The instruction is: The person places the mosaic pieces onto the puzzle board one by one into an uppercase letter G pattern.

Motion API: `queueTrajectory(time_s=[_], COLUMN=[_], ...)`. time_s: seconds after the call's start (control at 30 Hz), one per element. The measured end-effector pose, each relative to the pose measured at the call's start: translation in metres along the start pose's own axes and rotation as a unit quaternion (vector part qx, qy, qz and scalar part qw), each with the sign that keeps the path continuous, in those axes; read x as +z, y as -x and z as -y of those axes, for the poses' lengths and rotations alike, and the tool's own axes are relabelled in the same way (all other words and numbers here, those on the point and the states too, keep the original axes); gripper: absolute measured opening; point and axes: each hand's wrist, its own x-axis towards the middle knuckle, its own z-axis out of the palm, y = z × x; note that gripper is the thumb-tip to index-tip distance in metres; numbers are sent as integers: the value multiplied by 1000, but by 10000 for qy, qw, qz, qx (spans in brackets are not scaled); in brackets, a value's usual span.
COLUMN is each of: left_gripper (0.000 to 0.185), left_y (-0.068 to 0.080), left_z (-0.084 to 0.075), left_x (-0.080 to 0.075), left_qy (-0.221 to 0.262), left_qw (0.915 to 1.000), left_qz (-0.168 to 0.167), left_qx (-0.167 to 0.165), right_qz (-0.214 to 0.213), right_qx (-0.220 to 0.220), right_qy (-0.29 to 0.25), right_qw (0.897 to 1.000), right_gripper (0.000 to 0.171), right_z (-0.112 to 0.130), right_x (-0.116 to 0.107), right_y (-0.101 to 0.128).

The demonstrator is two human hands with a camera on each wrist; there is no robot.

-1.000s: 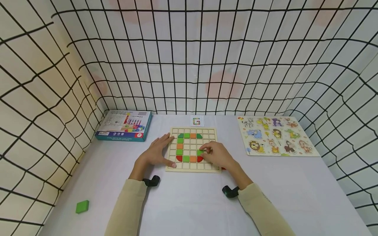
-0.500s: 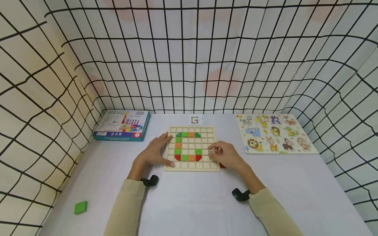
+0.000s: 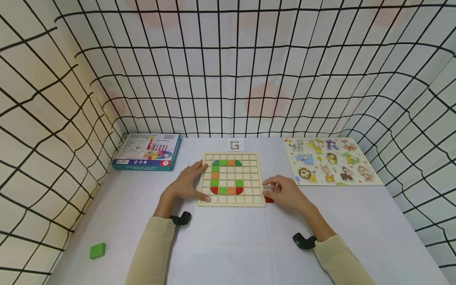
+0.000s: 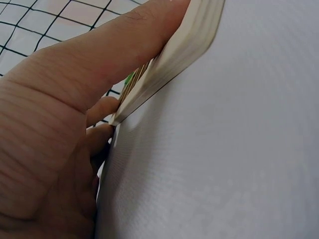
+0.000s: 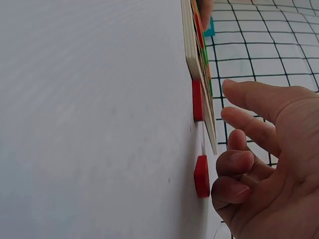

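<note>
A wooden grid board (image 3: 249, 200) lies on the table, with green, orange and red tiles set in a G-like outline. My left hand (image 3: 187, 184) rests at its left side, thumb (image 4: 144, 30) on the near-left corner, fingers spread along the edge. My right hand (image 3: 286, 192) hovers just off the board's right edge, thumb and forefinger apart, nothing between them. Below it, a red block (image 3: 269, 200) lies against the board's edge. In the right wrist view, a second red block (image 5: 202, 177) sits near the curled fingers; the head view hides it behind the hand.
A small pattern card (image 3: 235, 145) lies behind the board. At the back left is a boxed toy (image 3: 147, 152), at the back right an animal puzzle board (image 3: 333, 162). One green block (image 3: 97, 251) sits front left. Black netting (image 3: 228, 79) surrounds the table.
My right hand has let go of the green tile above the red corner tile and moved right, off the board to beside the red block. The left hand has stayed in place.
</note>
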Motion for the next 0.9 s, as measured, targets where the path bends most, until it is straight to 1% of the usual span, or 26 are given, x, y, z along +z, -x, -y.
queueTrajectory(time_s=[0.2, 0.37, 0.47, 0.6, 0.73, 0.9], left_gripper=[133, 133, 132, 132, 132, 132], left_y=[-2, -2, -2, -3, -2, -1], left_z=[1, 1, 1, 2, 2, 1], left_x=[2, 2, 2, 3, 2, 1], left_qy=[5, -1, -1, -41, -65, -55], left_qw=[10000, 10000, 10000, 10000, 10000, 10000], left_qz=[11, 23, 22, 18, 18, 20], left_qx=[34, 38, 35, 21, 19, 25], right_qz=[122, 215, 194, 217, 253, 92], right_qx=[34, -53, -54, 118, 146, 337], right_qy=[58, 118, 229, 433, 615, 586], right_qw=[9999, 9997, 9995, 9988, 9977, 9977], right_gripper=[30, 39, 41, 43, 44, 42], right_z=[-12, -15, -17, -22, -30, -36], right_x=[-6, -12, -16, -22, -28, -34], right_y=[9, 15, 19, 25, 33, 40])
